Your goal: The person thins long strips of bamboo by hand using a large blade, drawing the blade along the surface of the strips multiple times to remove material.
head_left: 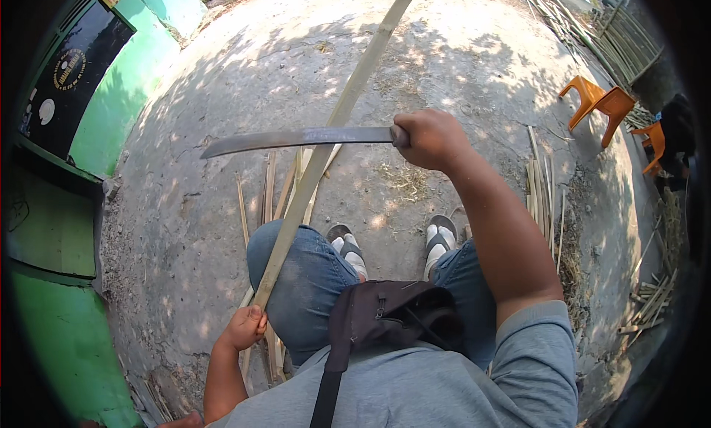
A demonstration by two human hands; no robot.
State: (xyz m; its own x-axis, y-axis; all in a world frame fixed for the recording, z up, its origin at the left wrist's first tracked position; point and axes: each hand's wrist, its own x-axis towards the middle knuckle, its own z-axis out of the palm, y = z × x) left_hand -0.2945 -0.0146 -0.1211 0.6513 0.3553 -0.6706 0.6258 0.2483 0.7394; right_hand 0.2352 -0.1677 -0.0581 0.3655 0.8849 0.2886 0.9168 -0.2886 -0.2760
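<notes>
My right hand (433,140) is wrapped round the handle of a machete (300,137), its long blade pointing left. The blade lies across a long split bamboo strip (348,98); whether it touches the strip I cannot tell. Low on the left, my left hand (246,326) is closed round the near end of that strip. From there the strip slants up and to the right, over my left knee (296,269) and out of the top of the view. Beneath and beside it, several thinner bamboo strips (270,187) lie on the ground, partly hidden by my leg.
Bamboo strips lie to the right of my feet (533,183). Farther right are an orange plastic chair (603,105) and cut bamboo pieces (650,306). Long poles (578,35) lie at the far right. A green wall (67,339) borders the left side.
</notes>
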